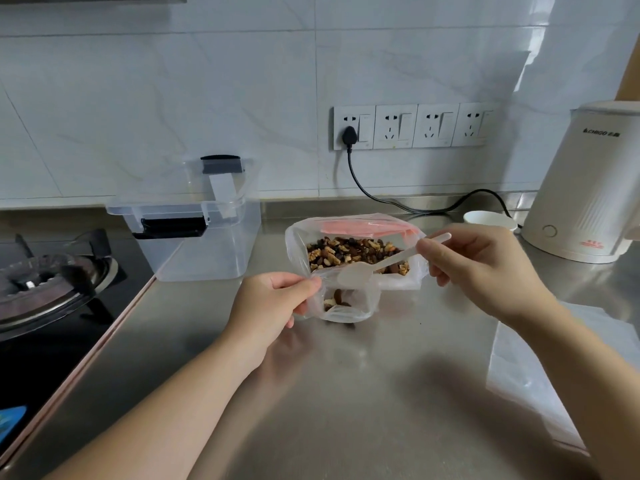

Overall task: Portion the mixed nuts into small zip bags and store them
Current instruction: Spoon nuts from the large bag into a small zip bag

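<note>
**Spooning nuts into the first small bag**

You are in the filling step. Your left hand (277,299) pinches the rim of the small zip bag (346,303), thumb and fingers curled on the plastic, holding its mouth open just above the bench (346,393). Only a few nuts (337,299) lie at the bottom of it, so this portion looks barely begun. Your right hand (485,268) grips the handle of the white plastic spoon (381,265), fingers closed around its end, with the bowl of the spoon over the bag's mouth; whether it carries anything I cannot tell.

The supply of mixed nuts (356,252) sits in a large open bag (298,244) directly behind the small one, toward the bench's back edge. The clear storage box (204,237), lid propped open, stands at the back left of the bench beside the stove (52,289). More flat plastic bags (540,375) lie near the right edge.

The next move likely calls for another scoop from the large bag. Keep the small bag's mouth wide and steady, since the thin plastic may sag shut and spill nuts onto the bench.
</note>
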